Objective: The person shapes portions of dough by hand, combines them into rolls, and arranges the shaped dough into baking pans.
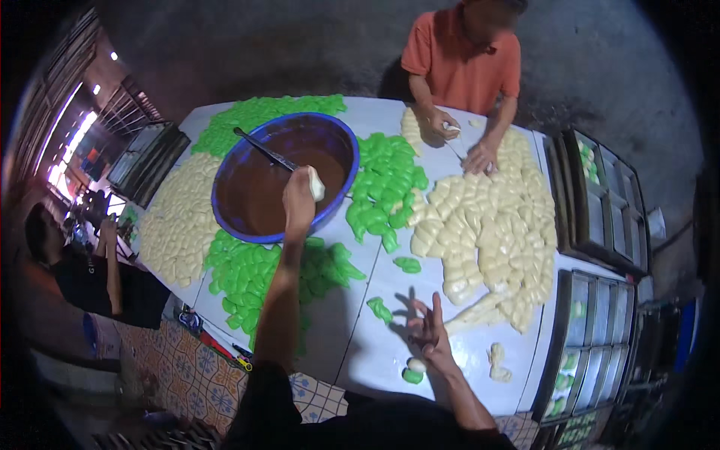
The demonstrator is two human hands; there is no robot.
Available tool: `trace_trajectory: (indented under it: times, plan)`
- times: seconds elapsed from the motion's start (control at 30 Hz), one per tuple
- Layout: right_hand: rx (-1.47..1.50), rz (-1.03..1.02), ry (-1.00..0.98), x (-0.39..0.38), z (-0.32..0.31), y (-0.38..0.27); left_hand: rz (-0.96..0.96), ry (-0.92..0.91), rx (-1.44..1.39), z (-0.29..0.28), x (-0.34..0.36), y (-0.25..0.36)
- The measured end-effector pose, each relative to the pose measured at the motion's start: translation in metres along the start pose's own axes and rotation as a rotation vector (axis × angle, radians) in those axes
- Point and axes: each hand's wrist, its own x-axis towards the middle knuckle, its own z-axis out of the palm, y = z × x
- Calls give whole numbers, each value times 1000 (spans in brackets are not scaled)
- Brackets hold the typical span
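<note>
My left hand (299,196) is closed on a pale lump of dough (316,185) over a blue basin (348,148) of brown filling (261,202). A long dark utensil (264,148) reaches from the basin's rim to this hand; I cannot tell whether I grip it too. My right hand (429,334) is raised over the white tabletop (367,360) with fingers spread, holding nothing. Near it lie loose green pieces (378,308), a small green-and-cream piece (413,373) and a cream piece (499,363). Masses of green dough (382,182) and cream dough (480,225) surround the basin.
Across the table, a person in an orange shirt (461,64) handles dough with both hands. Another person (97,270) stands at left. Metal trays are stacked at right (604,202), with more at lower right (589,345) and back left (142,161). Tools (214,337) lie beside the table's left edge.
</note>
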Motion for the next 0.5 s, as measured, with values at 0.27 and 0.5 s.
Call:
trace_trajectory:
  times: [0.27,0.5]
  plan:
    - [14,43,54,5,9,28,-535,-574,430,-28,27,-33]
    - [512,320,210,29,21,17,-604,-513,-792,18,-176,22]
